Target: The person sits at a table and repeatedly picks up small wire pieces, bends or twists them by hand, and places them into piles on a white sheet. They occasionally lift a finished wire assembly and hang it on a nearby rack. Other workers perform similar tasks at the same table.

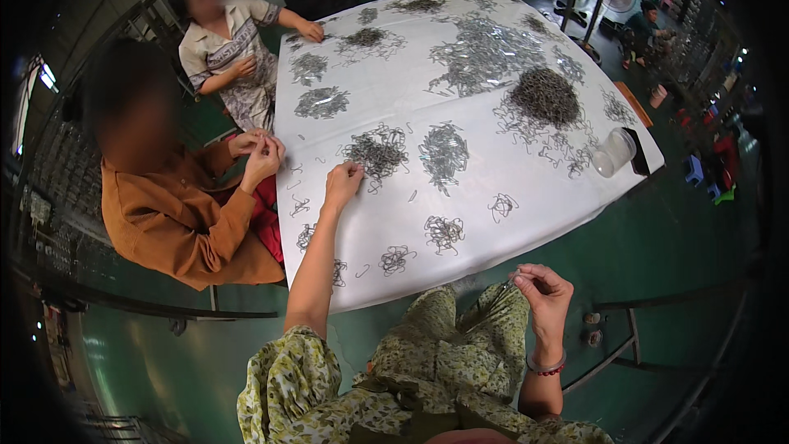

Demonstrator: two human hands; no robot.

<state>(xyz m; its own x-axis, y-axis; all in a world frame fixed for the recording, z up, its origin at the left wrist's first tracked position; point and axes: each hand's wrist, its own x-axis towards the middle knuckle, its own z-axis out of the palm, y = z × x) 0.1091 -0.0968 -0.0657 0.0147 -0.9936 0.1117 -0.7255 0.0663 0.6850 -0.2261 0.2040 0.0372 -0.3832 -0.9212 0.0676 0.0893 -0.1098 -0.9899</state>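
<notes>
White-covered table (526,197) strewn with heaps of small metal wire hooks. Left hand (342,182) stretched to heap (376,153) near left edge, fingertips pinching into it, likely picking pieces. Right hand (542,296) off near edge, fingers closed on something thin, unclear what.

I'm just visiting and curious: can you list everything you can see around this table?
Table: one, white top, centre.
Wire-hook piles: many, grey; the biggest at the far right, a smaller one by the left hand.
Jar: one, clear plastic, on its side at the table's right edge.
Dark flat object: one, black, beside the jar.
Other people: four seated at the left and far edges, the nearest in an orange shirt; another in the far right background.
Floor: green.
Bracelet: on the right wrist.
Left hand: reaching onto the table at the hooks.
Right hand: raised over the lap, fingers pinched.
</notes>
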